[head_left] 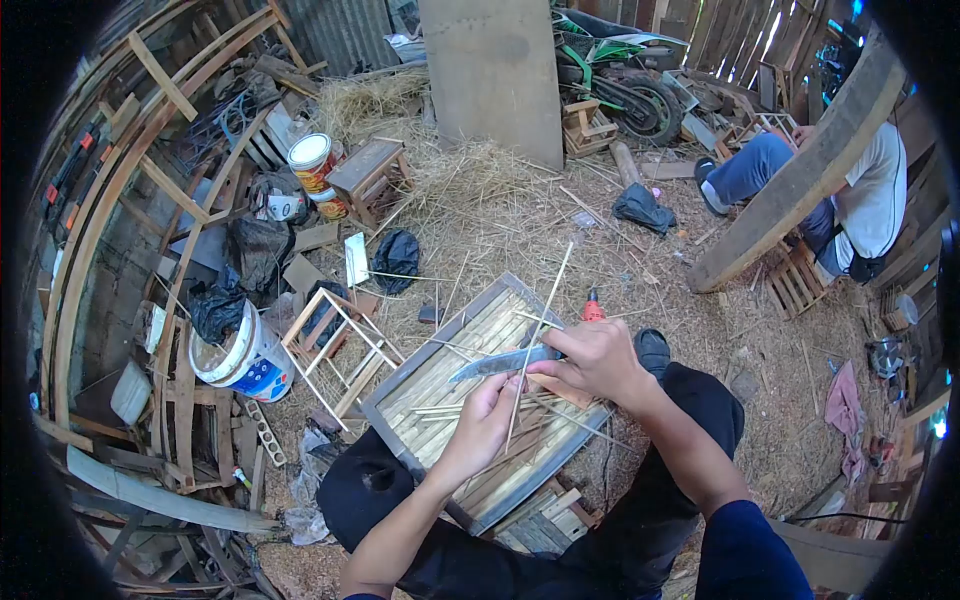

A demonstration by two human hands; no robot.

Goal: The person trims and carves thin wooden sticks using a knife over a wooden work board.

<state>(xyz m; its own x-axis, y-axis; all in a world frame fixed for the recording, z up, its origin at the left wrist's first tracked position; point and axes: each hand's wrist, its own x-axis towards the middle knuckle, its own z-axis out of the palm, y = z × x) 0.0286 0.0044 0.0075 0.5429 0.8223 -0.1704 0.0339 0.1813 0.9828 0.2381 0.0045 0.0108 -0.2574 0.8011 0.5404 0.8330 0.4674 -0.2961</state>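
Observation:
My right hand (602, 362) is closed round the handle of a knife (495, 366), whose grey blade points left. With closed fingers, my left hand (484, 420) holds a long thin bamboo strip (556, 285) that stands up at a slant and crosses the blade. The knife's handle is mostly hidden by my fingers. Beneath both hands lies a slatted wooden board (480, 318) with a dark frame, between my knees. Several loose strips (440, 411) are scattered over it. A red-capped object (593, 307) shows just beyond my right hand.
Left of the board are a small wooden frame (340, 345) and a white bucket (245, 355). A slanting post (790, 190) rises at right, with a seated person (860, 195) behind it. Straw covers the ground; a motorcycle (625, 85) and a leaning panel (490, 80) stand at the back.

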